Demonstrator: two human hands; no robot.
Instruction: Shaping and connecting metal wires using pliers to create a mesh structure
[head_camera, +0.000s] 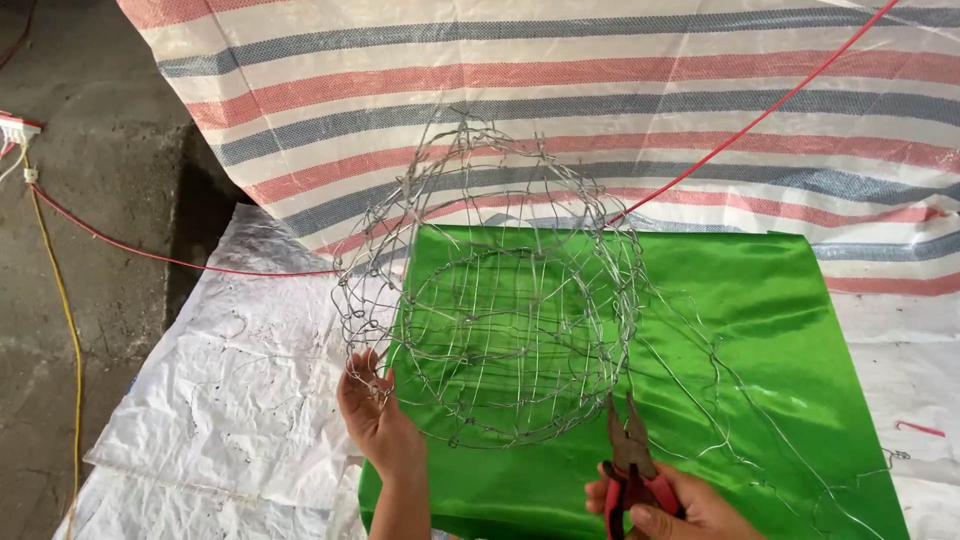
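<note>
Item: wire mesh basket (495, 290), rounded, silver, standing tilted over the green satin cloth (790, 330), its open mouth toward me.

My left hand (375, 415): fingers closed on the basket's lower left rim, pinching the wire.

My right hand (670, 505): fingers wrapped together round the red handles of the pliers (632, 460), below the basket's lower right edge; the plier tips point up and touch the rim there.

Loose wire strands (740, 400): lying on the cloth, right of the basket.

Red cord (760, 120): running behind the basket, over the striped tarp (560, 60).

Yellow cord (70, 340): far left of the basket, on the concrete floor (100, 200).
</note>
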